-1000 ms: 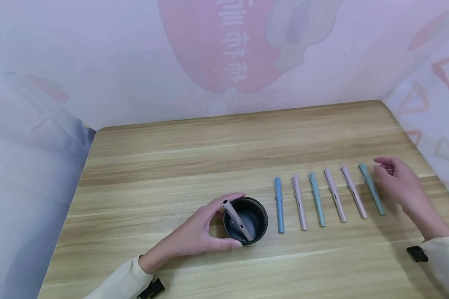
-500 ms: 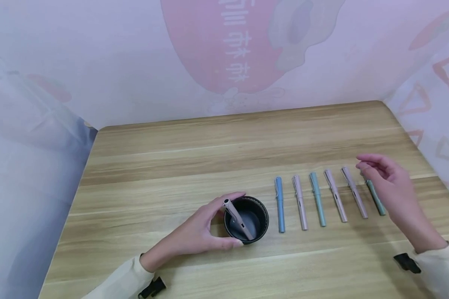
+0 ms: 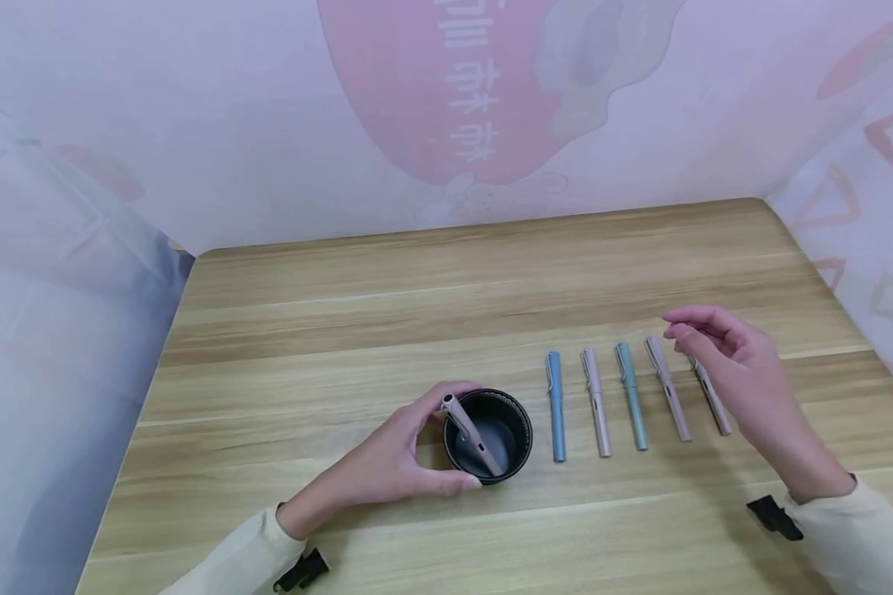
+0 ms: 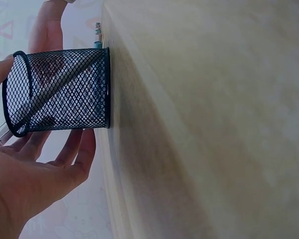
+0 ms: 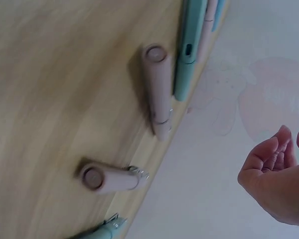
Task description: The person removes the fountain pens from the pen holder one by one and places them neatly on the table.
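A black mesh pen holder (image 3: pixel 519 421) stands upright on the table, gripped at its side between the thumb and fingers of my left hand (image 3: pixel 405 459). One pinkish-grey pen (image 3: pixel 472 436) leans inside it, its end above the rim. To the right lies a row of capped pens: a blue pen (image 3: pixel 556 405), a pink pen (image 3: pixel 596 402), a teal pen (image 3: pixel 631 397) and two more pink ones. Over the row's right end my right hand (image 3: pixel 744 372) hovers, loosely curled and holding nothing. It hides another teal pen (image 5: pixel 107 229), which shows in the right wrist view.
The wooden table (image 3: pixel 305 330) reaches back to a pale printed curtain (image 3: pixel 216 132). More curtain hangs at the left and right sides. Black clips (image 3: pixel 774 516) sit at both sleeve cuffs.
My right hand has moved left from beside the rightmost teal pen, and now covers that pen and part of the pink one beside it. The left hand and pen holder stay put.
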A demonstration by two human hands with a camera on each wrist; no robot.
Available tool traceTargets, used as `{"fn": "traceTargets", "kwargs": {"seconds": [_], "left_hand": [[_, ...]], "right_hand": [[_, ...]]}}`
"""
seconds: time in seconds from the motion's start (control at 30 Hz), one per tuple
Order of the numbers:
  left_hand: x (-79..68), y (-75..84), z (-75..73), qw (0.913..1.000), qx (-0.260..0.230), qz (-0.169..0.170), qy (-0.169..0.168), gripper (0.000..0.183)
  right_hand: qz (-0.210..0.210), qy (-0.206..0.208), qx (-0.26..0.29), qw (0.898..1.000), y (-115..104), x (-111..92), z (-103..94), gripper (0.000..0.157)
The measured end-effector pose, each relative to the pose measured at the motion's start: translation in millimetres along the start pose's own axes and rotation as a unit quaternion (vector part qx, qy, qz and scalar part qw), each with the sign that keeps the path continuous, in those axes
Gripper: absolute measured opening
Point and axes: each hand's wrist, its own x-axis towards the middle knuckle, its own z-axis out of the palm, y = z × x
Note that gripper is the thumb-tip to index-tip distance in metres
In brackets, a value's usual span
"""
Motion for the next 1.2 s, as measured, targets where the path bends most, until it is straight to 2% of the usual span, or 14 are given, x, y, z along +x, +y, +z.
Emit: {"fn": "traceTargets", "kwargs": {"seconds": [0.17,0.37,0.47,0.63,0.83,1.2], "left_hand": [[1.3,-1.3,0.9,0.9998,0.005,0.014,0.011,0.093],[1.1,-2.8,1.6,0.9995,-0.002,0.023,0.021,0.091],[1.4,-3.4,1.7,0.9995,-0.006,0.025,0.021,0.09],[1.3,-3.6,1.8,0.9993,-0.007,0.031,0.021,0.091],[1.4,-2.0,1.7,0.9994,-0.002,0.027,0.022,0.093],[3.3,-3.8,2.3,0.9988,-0.01,0.041,0.024,0.092]], "right_hand": [[0.0,0.0,-0.016,1.0,-6.8,-2.3,10.2,0.023],[-0.025,-0.022,0.044,0.998,-14.8,-2.7,25.2,0.018],[-0.032,-0.033,0.055,0.997,-17.9,-2.5,32.4,0.019],[-0.037,-0.049,0.044,0.997,-20.8,-1.3,41.9,0.02],[-0.038,-0.058,-0.004,0.998,-28.7,-0.6,53.0,0.023],[-0.037,-0.103,0.034,0.993,-28.3,-1.6,80.6,0.021]]}}
